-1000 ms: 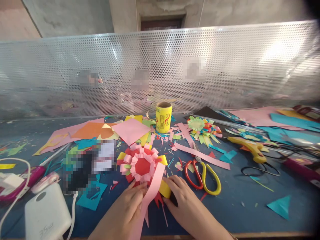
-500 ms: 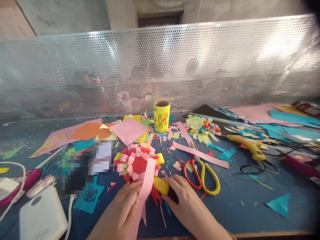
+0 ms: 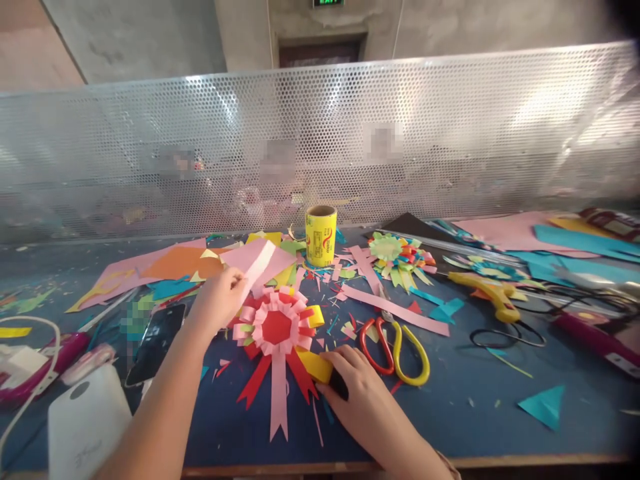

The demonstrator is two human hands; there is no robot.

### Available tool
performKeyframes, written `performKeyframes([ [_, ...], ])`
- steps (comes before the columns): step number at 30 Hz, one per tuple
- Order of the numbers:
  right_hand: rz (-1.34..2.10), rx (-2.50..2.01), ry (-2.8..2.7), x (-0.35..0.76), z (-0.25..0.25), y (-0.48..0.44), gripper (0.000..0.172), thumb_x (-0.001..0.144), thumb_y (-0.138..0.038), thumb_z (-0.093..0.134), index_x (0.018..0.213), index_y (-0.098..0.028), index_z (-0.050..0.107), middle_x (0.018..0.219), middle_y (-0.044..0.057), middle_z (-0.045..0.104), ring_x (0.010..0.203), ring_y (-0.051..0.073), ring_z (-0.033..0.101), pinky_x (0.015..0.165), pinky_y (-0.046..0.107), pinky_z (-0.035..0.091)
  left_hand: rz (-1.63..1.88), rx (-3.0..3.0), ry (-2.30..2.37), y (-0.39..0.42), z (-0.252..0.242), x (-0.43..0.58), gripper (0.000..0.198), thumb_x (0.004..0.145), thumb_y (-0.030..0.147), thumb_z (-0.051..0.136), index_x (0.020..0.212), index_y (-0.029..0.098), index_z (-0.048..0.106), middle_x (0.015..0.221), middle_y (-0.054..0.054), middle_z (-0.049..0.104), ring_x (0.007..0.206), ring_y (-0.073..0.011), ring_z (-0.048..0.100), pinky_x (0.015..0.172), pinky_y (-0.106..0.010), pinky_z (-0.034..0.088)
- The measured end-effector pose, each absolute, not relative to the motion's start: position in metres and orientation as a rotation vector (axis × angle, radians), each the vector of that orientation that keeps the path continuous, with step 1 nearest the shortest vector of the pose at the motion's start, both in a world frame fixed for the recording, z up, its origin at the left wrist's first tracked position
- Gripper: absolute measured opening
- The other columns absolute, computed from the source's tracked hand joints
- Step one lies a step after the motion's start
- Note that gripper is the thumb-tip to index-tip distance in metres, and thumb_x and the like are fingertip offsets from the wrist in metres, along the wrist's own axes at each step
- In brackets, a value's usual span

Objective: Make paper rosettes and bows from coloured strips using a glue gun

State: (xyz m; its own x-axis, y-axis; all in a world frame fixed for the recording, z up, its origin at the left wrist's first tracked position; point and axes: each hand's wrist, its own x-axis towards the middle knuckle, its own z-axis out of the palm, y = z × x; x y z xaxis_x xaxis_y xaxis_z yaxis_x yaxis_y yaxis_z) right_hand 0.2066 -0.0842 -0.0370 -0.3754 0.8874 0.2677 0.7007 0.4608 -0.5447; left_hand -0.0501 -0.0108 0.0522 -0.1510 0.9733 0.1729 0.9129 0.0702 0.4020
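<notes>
A paper rosette point(image 3: 276, 328) lies flat on the table, with a red centre, pink looped edge and forked red and pink tails. My left hand point(image 3: 226, 298) is raised beyond its upper left side, fingers closed on one end of a pink paper strip point(image 3: 261, 261). My right hand point(image 3: 356, 383) rests at the rosette's lower right, its fingers curled round a yellow piece with a black part point(image 3: 314, 367). What that piece is, I cannot tell. Right of this hand lie scissors point(image 3: 413, 357) with one red and one yellow handle.
A yellow cardboard tube point(image 3: 321, 237) stands behind the rosette. Another rosette point(image 3: 393, 250) and a yellow glue gun point(image 3: 493, 297) with its cord lie right. On the left are a phone point(image 3: 159, 347) and a white power bank point(image 3: 90, 427). A perforated metal panel point(image 3: 320, 140) closes the back.
My left hand has moved up and away with the pink strip, from in front of the rosette to its upper left. The rosette's tails now show. My right hand stays nearly in place.
</notes>
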Motion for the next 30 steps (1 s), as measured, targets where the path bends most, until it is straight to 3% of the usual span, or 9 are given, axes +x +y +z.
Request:
performKeyframes([
  [6,0.444,-1.278,-2.172,0.209,-0.039,-0.084,0.03,0.076,-0.011,0.06,0.104,-0.02,0.062,0.098,0.008,0.062,0.091,0.024,0.062,0.082,0.042,0.053,0.34,2.143,2.262,0.007,0.031,-0.067,0.029,0.086,0.021,0.043,0.111,0.011,0.055,0.118,-0.021,0.061,0.113,-0.0298,0.056,0.09,-0.038,0.042],
  [10,0.434,-1.26,-2.152,0.208,-0.041,-0.082,0.028,0.075,-0.012,0.06,0.102,-0.02,0.062,0.095,0.007,0.063,0.089,0.024,0.062,0.079,0.042,0.055,0.409,2.306,1.89,0.017,0.029,-0.041,0.039,0.092,0.031,0.033,0.123,0.015,0.052,0.133,-0.015,0.054,0.124,-0.0245,0.049,0.1,-0.036,0.038],
  [16,0.441,-1.277,-2.164,0.21,-0.042,-0.083,0.03,0.077,-0.011,0.059,0.105,-0.019,0.06,0.098,0.008,0.062,0.092,0.024,0.062,0.082,0.043,0.054,0.4,2.349,1.651,0.018,0.022,-0.008,0.043,0.078,0.054,0.054,0.107,0.023,0.064,0.117,-0.01,0.066,0.109,-0.0292,0.059,0.093,-0.041,0.042],
  [19,0.453,-1.292,-2.168,0.211,-0.041,-0.083,0.032,0.076,-0.01,0.061,0.106,-0.018,0.06,0.1,0.008,0.061,0.094,0.025,0.061,0.084,0.043,0.053,0.438,2.41,1.578,0.013,0.02,-0.005,0.054,0.071,0.059,0.061,0.112,0.024,0.062,0.123,-0.01,0.062,0.113,-0.0307,0.056,0.096,-0.043,0.041],
  [24,0.502,-1.29,-2.159,0.211,-0.04,-0.085,0.033,0.074,-0.01,0.062,0.106,-0.02,0.059,0.101,0.008,0.061,0.095,0.025,0.061,0.085,0.042,0.053,0.515,2.351,1.47,0.006,0.014,-0.011,0.064,0.063,0.051,0.071,0.117,0.021,0.055,0.122,-0.011,0.061,0.111,-0.0284,0.056,0.094,-0.041,0.042],
  [30,0.588,-1.201,-2.081,0.213,-0.045,-0.09,0.039,0.073,-0.004,0.056,0.108,-0.022,0.055,0.106,0.007,0.059,0.095,0.021,0.062,0.083,0.034,0.055,0.832,2.293,1.411,-0.005,0.018,-0.017,0.038,0.065,0.032,0.069,0.096,0.019,0.05,0.095,-0.004,0.057,0.089,-0.0192,0.056,0.082,-0.034,0.046],
])
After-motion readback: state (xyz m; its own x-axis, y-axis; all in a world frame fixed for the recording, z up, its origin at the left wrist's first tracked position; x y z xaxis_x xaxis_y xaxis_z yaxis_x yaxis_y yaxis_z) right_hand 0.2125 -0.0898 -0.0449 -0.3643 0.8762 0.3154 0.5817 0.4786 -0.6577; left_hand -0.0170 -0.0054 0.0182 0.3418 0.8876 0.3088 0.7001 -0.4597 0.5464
